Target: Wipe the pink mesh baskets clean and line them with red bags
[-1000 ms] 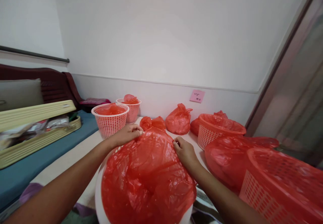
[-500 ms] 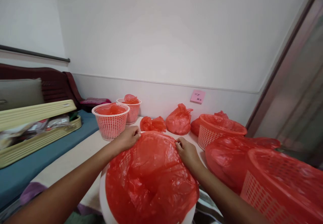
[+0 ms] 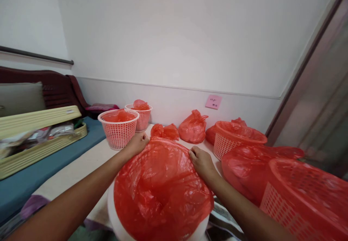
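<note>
A long, ribbed yellow case (image 3: 40, 120) gapes near the blue cloth (image 3: 65, 159) edge; a square pink paper note (image 3: 213, 102) sticks to the white wall (image 3: 174, 34).

Two bare arms are seen. The left forearm (image 3: 81, 194) is left uncovered along its whole visible length, and the right forearm (image 3: 233, 203) is uncovered likewise. Each is slim and smoothly outlined, narrowed at the wrist and broadened toward the elbow end. The left hand (image 3: 139, 144) and the right hand (image 3: 202, 161) are bare too, and are marked by rounded knuckles and slender fingers. Nails are shown too small to be made out. The upper arms are cut off from view.
</note>
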`<state>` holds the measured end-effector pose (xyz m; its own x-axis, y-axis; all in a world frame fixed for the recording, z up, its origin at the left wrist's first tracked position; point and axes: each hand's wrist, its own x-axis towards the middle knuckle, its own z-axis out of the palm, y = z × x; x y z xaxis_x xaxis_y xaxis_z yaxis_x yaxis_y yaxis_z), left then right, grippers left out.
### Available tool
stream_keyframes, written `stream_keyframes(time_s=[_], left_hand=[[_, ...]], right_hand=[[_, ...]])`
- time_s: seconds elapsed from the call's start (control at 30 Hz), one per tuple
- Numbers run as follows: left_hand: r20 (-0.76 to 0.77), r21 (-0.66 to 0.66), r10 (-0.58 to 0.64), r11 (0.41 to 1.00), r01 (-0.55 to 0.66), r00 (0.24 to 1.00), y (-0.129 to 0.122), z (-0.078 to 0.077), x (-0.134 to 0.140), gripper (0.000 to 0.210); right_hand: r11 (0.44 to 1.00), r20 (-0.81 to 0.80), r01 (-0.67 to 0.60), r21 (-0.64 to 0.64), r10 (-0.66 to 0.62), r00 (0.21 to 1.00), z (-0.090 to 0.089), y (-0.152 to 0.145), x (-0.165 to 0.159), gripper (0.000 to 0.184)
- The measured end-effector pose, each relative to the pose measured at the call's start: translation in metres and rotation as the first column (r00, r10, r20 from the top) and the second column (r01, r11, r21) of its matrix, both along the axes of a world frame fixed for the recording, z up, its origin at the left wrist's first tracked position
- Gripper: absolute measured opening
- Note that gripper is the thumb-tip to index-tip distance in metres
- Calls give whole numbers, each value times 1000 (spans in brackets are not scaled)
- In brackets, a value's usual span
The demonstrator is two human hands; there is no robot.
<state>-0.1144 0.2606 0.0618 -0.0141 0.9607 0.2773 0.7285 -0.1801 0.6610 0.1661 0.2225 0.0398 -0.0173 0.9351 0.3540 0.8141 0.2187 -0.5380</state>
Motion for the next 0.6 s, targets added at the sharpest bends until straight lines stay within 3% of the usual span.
stream_keyframes(time_s=[0.2,0.37,0.6], left_hand=[[65,-145,70,988,-60,995,3,7,-8,27],[128,-175,72,983,-49,989,-1,13,-4,28],[289,-215,46,976,18,956,-6,15,-7,28]], right_hand=[[997,-20,1,-73,-3,1000,8,6,-7,34],[982,-60,-52,-182,42,997,19,17,-8,36],[980,-102,-7,-199,-14,995,10,27,-12,36]])
